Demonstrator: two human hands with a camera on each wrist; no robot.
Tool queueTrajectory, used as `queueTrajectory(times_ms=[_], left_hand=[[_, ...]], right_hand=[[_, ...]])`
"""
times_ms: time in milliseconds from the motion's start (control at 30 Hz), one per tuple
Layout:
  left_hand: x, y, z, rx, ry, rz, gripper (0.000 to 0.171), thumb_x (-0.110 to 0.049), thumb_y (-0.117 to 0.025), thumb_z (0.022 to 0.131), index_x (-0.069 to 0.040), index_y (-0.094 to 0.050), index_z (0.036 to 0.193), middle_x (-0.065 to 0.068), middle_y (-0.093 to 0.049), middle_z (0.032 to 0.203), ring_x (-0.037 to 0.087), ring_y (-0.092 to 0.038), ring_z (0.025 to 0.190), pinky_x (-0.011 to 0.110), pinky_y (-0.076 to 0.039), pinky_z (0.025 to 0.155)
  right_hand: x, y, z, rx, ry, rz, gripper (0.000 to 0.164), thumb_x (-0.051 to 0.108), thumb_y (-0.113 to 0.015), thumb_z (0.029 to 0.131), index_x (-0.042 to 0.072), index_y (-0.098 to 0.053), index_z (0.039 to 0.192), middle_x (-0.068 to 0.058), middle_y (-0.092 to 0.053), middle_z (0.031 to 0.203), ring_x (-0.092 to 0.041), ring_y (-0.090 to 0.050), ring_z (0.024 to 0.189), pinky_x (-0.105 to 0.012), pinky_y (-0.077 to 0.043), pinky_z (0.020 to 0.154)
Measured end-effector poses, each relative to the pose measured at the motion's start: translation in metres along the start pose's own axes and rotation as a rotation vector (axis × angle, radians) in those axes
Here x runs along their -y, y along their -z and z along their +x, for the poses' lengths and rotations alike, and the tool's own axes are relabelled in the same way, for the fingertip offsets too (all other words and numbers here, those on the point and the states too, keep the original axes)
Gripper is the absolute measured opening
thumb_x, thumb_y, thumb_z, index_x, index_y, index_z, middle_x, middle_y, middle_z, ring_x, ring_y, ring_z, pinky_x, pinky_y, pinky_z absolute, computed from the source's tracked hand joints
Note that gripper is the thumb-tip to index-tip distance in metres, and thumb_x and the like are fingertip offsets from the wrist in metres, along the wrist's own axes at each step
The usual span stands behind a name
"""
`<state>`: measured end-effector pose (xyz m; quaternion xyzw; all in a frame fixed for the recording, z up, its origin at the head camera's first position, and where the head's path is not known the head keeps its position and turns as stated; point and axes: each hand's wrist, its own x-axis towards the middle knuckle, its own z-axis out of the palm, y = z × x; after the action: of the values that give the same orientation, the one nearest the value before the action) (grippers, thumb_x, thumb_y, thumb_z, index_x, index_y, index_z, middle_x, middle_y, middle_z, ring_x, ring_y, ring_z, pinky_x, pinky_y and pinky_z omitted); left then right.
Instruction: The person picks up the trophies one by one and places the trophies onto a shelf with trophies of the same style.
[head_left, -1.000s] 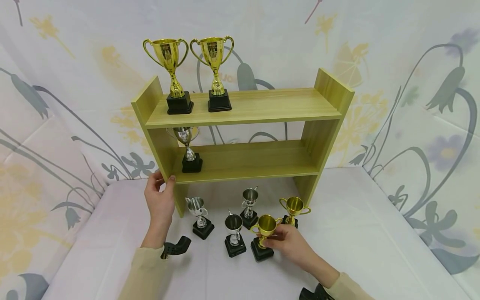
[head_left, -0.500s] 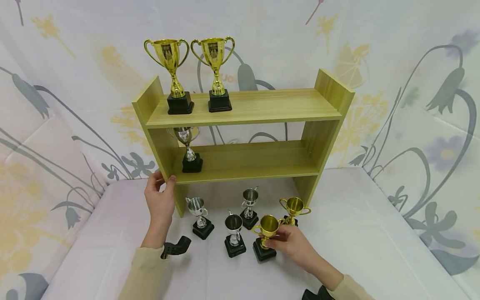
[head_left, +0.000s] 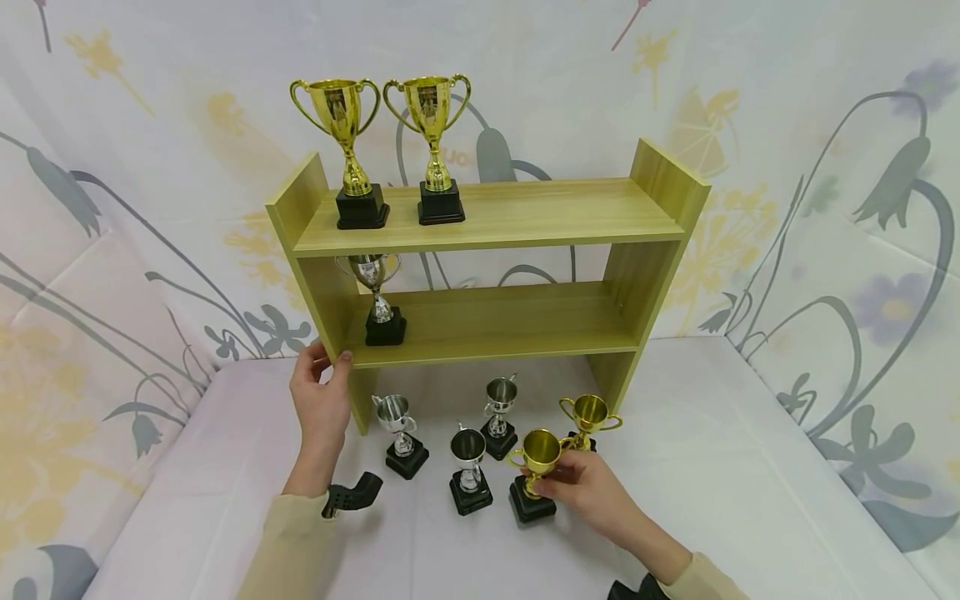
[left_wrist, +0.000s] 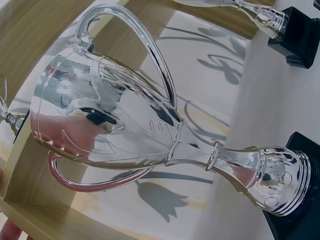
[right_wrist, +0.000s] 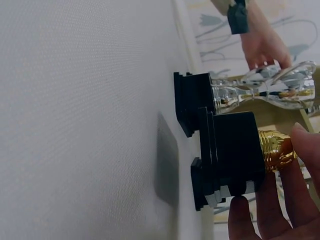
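My right hand (head_left: pixel 588 493) pinches the stem of a small gold trophy (head_left: pixel 542 450) with a black square base. In the right wrist view that base (right_wrist: pixel 237 145) hangs just above the white cloth, its shadow below, and the thumb and fingertips meet the gold stem (right_wrist: pixel 275 151). My left hand (head_left: pixel 321 408) grips the lower left side panel of a wooden shelf (head_left: pixel 517 321), thumb in front. Close by stands a silver trophy (head_left: pixel 393 413), which fills much of the left wrist view. Two more silver trophies (head_left: pixel 468 450) (head_left: pixel 500 395) and another gold one (head_left: pixel 588 412) stand around the held trophy.
Two larger gold trophies (head_left: pixel 337 108) (head_left: pixel 429 108) stand at the left of the top board. A silver trophy (head_left: pixel 384 315) occupies the left end of the middle board. Behind the shelf hangs a floral cloth (head_left: pixel 750 150), and white cloth (head_left: pixel 750 467) covers the table.
The gold trophy in my right hand has shifted slightly to the right. My left hand keeps its place on the shelf panel.
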<state>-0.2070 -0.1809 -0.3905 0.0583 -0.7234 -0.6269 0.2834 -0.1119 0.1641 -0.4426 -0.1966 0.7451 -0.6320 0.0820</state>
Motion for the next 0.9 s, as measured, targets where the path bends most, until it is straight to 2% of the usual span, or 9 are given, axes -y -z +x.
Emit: queueTrajectory(times_ms=[167,567,900], left_hand=[[0.0011,-0.0003,0.0001,-0.002,-0.015,-0.009,0.029,-0.012,-0.06,0.098,0.002,-0.058,0.124,0.0,-0.053,0.106,0.013,-0.052,0.107,0.03,-0.046,0.089],[0.0018,-0.0013,0.0007,-0.004,-0.019,-0.01,0.029,-0.011,-0.06,0.098,0.002,-0.058,0.124,-0.002,-0.053,0.104,0.012,-0.052,0.107,0.028,-0.046,0.087],[-0.0002,0.0,0.0003,0.009,-0.008,0.0,0.029,-0.013,-0.06,0.098,0.001,-0.058,0.124,0.001,-0.052,0.105,0.013,-0.052,0.107,0.036,-0.046,0.091]], right_hand=[[0.0008,0.0009,-0.0008,-0.011,-0.021,-0.021,0.025,0.001,-0.071,0.088,-0.009,-0.067,0.111,-0.021,-0.07,0.11,-0.015,-0.068,0.1,-0.026,-0.053,0.086],[0.0015,0.0025,-0.001,-0.001,-0.01,-0.032,0.026,0.003,-0.071,0.088,-0.007,-0.067,0.112,-0.019,-0.07,0.11,-0.016,-0.068,0.1,-0.026,-0.053,0.087],[0.007,0.0029,-0.0019,0.0,-0.017,-0.045,0.026,0.004,-0.071,0.089,-0.008,-0.067,0.112,-0.022,-0.07,0.11,-0.021,-0.068,0.101,-0.026,-0.053,0.086]])
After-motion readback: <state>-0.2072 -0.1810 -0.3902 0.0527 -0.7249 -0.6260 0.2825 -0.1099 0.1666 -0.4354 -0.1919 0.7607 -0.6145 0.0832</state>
